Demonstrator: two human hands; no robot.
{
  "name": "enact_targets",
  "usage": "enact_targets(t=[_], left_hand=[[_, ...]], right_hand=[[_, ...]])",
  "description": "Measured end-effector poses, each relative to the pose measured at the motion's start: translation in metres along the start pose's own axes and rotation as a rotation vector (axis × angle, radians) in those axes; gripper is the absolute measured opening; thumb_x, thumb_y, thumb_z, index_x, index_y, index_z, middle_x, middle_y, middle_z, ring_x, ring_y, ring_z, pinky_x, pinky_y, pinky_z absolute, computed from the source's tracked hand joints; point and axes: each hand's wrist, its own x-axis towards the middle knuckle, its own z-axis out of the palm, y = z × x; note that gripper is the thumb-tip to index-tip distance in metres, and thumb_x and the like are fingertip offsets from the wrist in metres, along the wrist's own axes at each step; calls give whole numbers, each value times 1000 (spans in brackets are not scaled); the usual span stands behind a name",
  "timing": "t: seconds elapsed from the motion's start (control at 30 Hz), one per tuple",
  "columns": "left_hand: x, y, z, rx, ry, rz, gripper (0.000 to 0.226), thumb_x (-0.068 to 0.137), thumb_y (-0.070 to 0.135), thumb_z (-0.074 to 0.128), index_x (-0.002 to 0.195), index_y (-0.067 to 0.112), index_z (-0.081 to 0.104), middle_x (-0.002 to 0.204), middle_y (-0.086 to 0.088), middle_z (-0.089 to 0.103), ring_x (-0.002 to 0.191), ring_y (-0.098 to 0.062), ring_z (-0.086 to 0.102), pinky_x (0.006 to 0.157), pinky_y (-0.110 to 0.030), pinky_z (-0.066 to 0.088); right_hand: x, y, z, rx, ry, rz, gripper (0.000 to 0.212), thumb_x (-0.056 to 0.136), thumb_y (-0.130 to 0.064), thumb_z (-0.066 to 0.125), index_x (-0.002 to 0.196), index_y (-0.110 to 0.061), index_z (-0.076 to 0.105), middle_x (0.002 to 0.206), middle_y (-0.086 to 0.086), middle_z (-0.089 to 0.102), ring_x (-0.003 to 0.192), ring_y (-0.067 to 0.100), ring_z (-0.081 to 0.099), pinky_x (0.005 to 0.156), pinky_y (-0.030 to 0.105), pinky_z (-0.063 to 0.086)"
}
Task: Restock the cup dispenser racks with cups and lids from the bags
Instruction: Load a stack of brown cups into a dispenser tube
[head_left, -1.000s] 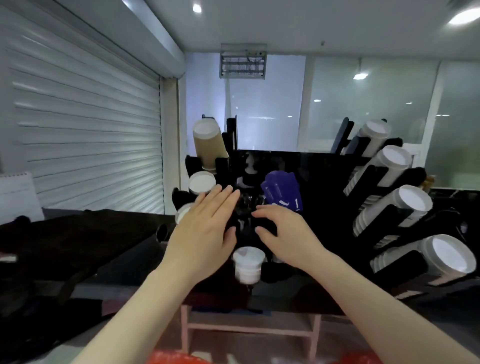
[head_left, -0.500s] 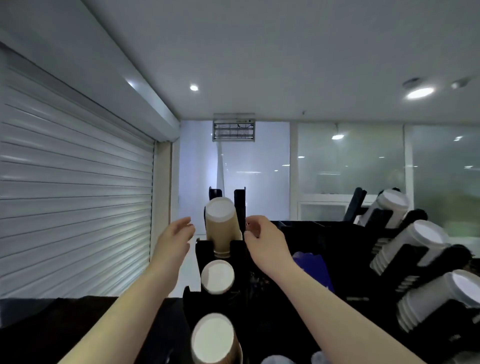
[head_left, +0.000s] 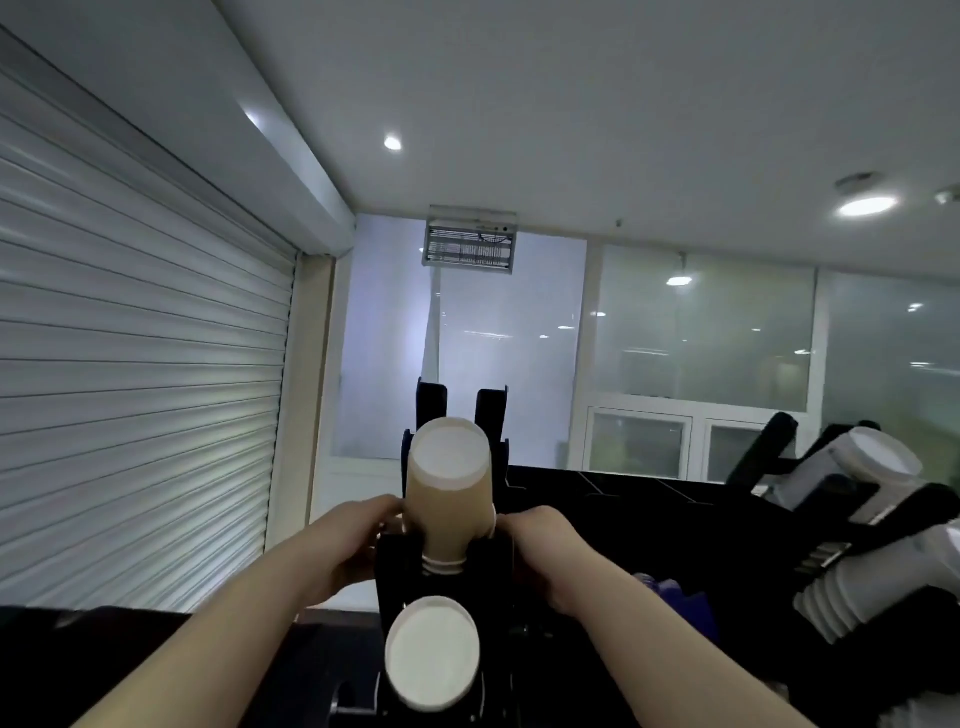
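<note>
1. Left hand (head_left: 358, 540) and right hand (head_left: 543, 545) flank the brown cup stack (head_left: 449, 499) in the dispenser rack (head_left: 390, 579) top slot, fingers curled inward (whether clamped on anything, unclear).
2. Paper, likely light and crushable; best held evenly by both sides.

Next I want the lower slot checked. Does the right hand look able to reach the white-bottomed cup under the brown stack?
Probably yes: the right hand is beside the brown stack, just above that lower cup, whose outward-facing end has nothing across it.
</note>
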Motion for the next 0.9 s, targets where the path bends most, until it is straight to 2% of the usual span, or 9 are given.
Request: enact_targets(t=[0.13,0.2,0.27,0.4,0.53,0.67,0.77,0.83,0.9], left_hand=[[6,-4,-4,7,-24,0,29,90,19,55,64,9,66,55,-2,59,49,-13,59,46,-19,47],[6,-3,-6,31,-32,2,31,90,18,55,63,8,65,55,-3,58,48,-13,59,45,-20,47],[7,1,-6,79,-49,11,34,89,16,55,59,9,69,58,-5,60,49,-13,59,46,-20,48],[8,7,-5,192,10,56,21,86,15,59,77,0,72,61,-7,63,49,-15,58,48,-21,49],[13,9,-3,246,67,26,22,88,15,58,73,1,68,51,1,62,42,-14,53,44,-19,47],[13,13,-4,240,80,-86,21,84,21,59,66,9,62,51,2,55,50,-18,41,51,-21,46],[12,17,-8,282,57,-132,25,82,28,56,62,13,60,54,2,53,53,-17,46,66,-27,47],[10,18,-11,308,45,-141,26,82,28,55,59,16,60,54,2,53,51,-15,51,75,-32,46],[9,18,-12,311,25,-131,26,82,29,56,59,16,60,56,2,53,51,-15,53,77,-33,47]], right_hand=[[8,0,3,-59,-8,-37,12,86,-12,61,79,-2,58,70,17,51,54,22,49,49,27,38],[7,1,5,-47,-10,-47,10,84,-9,61,79,-1,57,69,17,49,53,22,47,52,30,35],[7,-1,4,-45,-11,-36,6,82,-4,60,78,-1,56,60,14,46,45,19,43,46,26,32],[8,-7,2,-63,-35,-20,10,80,5,53,77,-5,53,53,8,43,33,13,38,38,19,27],[9,-5,3,-46,-25,-22,12,79,6,51,75,-5,55,59,12,47,42,18,45,42,22,32],[13,-4,2,-83,-22,-28,18,81,3,52,67,-9,52,58,9,48,48,20,45,47,28,34],[14,-6,3,-145,-17,-52,21,84,-2,53,66,-13,49,63,6,49,55,19,47,52,30,39],[11,-8,2,-149,-24,-59,21,80,-2,55,62,-10,49,58,9,47,52,20,46,51,29,36],[10,-9,0,-186,-13,-94,18,79,-5,58,63,-3,52,60,11,46,55,21,45,53,31,36]])
